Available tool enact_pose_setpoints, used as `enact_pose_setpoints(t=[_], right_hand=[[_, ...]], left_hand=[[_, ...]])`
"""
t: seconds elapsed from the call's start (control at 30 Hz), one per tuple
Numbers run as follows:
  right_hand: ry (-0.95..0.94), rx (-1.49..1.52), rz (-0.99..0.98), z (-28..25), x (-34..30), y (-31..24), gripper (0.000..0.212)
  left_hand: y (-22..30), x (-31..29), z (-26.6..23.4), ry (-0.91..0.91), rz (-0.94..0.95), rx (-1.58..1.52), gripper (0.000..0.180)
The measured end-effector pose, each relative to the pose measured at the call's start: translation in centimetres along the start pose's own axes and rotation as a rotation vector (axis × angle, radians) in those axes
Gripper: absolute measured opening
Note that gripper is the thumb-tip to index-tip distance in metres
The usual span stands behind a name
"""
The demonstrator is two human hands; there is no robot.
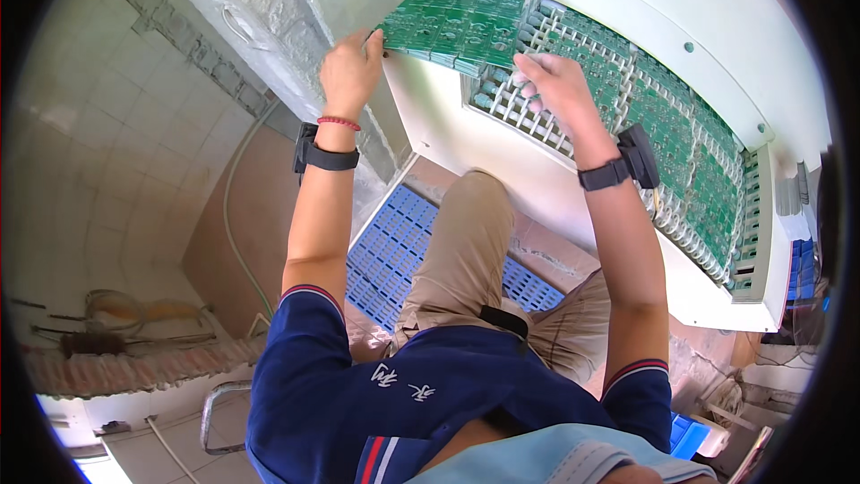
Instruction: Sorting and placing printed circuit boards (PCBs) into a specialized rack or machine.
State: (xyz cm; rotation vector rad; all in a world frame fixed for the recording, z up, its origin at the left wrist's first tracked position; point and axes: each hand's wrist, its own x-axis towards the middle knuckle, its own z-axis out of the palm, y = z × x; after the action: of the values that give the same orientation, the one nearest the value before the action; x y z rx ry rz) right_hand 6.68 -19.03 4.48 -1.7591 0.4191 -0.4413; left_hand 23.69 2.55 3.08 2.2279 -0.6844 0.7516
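Fingers of the left hand (351, 72) grip the nine o'clock edge of the green circuit-panel stack (452, 22), which lies at two o'clock from them. Right hand (557, 90): fingers partly curled, stack at ten o'clock; grip cannot be confirmed.

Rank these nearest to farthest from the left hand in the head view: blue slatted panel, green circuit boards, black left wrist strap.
From the left hand:
1. Green circuit boards: touching, at its right.
2. Black left wrist strap: just behind, below the red bracelet.
3. Blue slatted panel: farthest, low beneath the arms.
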Motion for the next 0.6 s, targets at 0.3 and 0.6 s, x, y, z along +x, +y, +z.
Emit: enact_pose_setpoints(t=[0.3,0.6], right_hand=[[-0.019,0.117,0.076,1.3,1.4,0.2,0.026],[0.009,0.078,0.053,0.8,0.8,-0.3,0.024]], left_hand=[[1.3,-1.2,-0.6,0.071,0.204,0.110,0.024],[2.7,-2.0,-0.6,0.113,0.255,0.127,0.024]])
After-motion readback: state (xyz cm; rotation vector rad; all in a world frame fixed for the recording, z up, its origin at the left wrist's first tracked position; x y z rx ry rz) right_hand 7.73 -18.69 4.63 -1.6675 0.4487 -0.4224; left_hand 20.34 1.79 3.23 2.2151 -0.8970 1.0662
